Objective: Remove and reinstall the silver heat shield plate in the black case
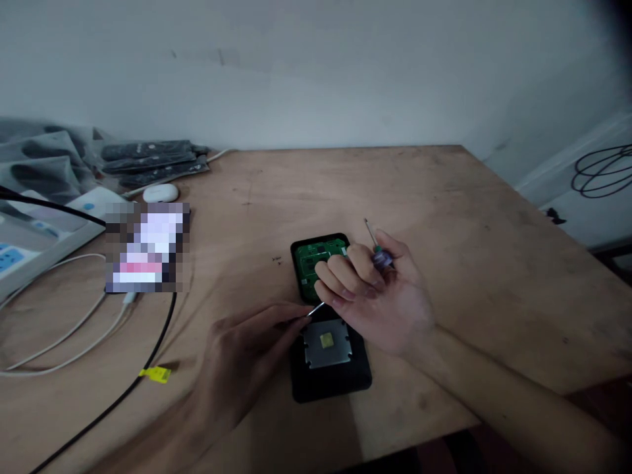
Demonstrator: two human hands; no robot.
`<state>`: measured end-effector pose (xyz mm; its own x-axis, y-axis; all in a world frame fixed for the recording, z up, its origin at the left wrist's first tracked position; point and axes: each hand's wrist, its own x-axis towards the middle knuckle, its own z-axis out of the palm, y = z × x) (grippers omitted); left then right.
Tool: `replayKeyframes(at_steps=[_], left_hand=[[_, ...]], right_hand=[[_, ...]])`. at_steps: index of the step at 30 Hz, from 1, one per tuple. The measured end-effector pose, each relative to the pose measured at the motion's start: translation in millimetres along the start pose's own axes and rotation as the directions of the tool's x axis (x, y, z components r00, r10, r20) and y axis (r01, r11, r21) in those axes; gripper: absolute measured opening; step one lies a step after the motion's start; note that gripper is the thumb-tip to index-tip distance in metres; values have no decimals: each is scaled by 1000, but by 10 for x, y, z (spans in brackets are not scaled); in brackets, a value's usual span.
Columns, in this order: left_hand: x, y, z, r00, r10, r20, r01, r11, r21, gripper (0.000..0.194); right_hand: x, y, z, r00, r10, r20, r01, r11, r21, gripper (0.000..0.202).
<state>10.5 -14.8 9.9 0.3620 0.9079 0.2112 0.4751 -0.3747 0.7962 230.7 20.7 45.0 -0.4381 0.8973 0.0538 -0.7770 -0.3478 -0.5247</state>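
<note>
A black casing half with a green circuit board lies on the table, partly hidden by my right hand. That hand is curled round a screwdriver with a purple and green handle, its metal tip pointing up. My left hand pinches a thin metal tool, whose far end meets the fingers of my right hand. Just below both hands lies the other black casing half, bearing a silver metal plate with a small yellowish square at its middle.
At the left are a lit phone, a white earbud case, a white power strip, cables and a yellow tag. Wrapped dark items lie at the back left. A wall stands behind the wooden table.
</note>
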Motion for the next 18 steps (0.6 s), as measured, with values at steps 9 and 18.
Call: replayKeyframes(at_steps=[9, 18], left_hand=[[-19, 38, -23, 999, 48, -18, -48, 998, 32, 21], [-26, 14, -7, 997, 75, -12, -75, 995, 60, 20]], right_hand=[[-7, 13, -1, 1000, -2, 8, 2, 1000, -8, 72], [-18, 21, 27, 1000, 2, 16, -2, 1000, 1, 71]])
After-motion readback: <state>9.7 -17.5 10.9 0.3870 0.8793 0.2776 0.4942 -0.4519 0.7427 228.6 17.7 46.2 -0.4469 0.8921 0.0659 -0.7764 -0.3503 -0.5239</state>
